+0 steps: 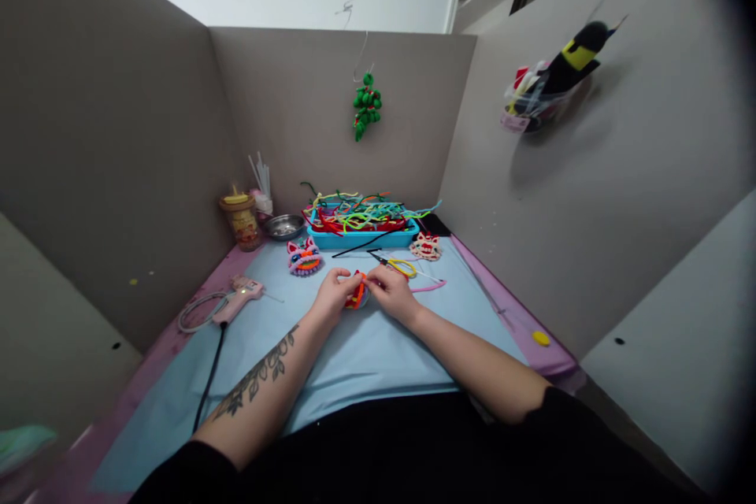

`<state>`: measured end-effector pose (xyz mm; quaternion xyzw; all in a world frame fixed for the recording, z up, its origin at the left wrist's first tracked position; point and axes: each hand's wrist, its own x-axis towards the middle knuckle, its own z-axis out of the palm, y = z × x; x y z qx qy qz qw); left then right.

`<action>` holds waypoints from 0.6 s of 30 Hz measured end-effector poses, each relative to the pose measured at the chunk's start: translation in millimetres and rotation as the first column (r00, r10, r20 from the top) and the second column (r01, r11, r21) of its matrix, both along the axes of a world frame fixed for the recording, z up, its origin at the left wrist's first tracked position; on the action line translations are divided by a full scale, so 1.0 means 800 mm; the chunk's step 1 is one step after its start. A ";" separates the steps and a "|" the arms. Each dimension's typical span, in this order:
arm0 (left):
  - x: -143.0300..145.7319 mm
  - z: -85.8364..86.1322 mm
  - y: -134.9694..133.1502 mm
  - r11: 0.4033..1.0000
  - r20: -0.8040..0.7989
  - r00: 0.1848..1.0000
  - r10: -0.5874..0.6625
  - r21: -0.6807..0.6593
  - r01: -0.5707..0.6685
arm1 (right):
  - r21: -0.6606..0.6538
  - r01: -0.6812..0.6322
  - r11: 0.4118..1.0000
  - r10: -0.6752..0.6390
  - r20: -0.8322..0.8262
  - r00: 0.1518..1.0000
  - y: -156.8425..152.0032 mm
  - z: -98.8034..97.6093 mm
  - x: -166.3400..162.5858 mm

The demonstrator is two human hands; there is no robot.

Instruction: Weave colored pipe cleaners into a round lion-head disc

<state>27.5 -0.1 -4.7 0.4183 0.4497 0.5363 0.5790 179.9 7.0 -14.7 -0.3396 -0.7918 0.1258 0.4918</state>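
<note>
Between my two hands is a small red and orange pipe-cleaner figure (357, 298), held just above the light blue cloth and mostly covered by my fingers. My left hand (336, 291) grips it from the left, thumb and fingers closed. From the right, my right hand (390, 291) pinches its upper edge. Beyond the right hand lie scissors with yellow handles (402, 267) and a pink pipe cleaner (430, 287). A finished-looking purple and orange animal head (304, 258) sits to the left; a cream and red one (426, 246) sits to the right.
A blue basket (361, 239) heaped with coloured pipe cleaners stands at the back. Leftward are a metal bowl (284, 227), a lidded cup (242, 222) and a pink glue gun (237, 302) with its cord. Grey partitions (342, 126) enclose the table. A yellow disc (540, 339) lies right.
</note>
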 end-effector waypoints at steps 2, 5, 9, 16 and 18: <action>-0.001 -0.001 0.001 1.000 -0.016 1.000 0.003 -0.015 -0.003 | -0.006 -0.044 0.999 0.044 -0.008 0.999 0.000 -0.001 0.001; -0.002 0.000 0.000 1.000 -0.022 1.000 -0.009 -0.020 0.008 | -0.007 -0.079 0.997 0.079 0.000 0.997 -0.002 0.000 0.001; -0.002 0.006 -0.005 0.998 -0.024 0.999 -0.036 -0.049 0.035 | 0.018 -0.107 0.994 0.106 0.035 0.994 -0.004 0.002 0.002; 0.000 0.013 -0.010 0.997 -0.014 1.000 -0.017 -0.078 0.016 | 0.079 -0.124 0.989 0.118 0.080 0.990 -0.004 0.000 0.001; 0.001 0.013 -0.009 0.999 -0.007 1.000 0.024 -0.043 -0.024 | 0.068 -0.088 0.994 0.083 0.071 0.994 -0.004 0.000 0.000</action>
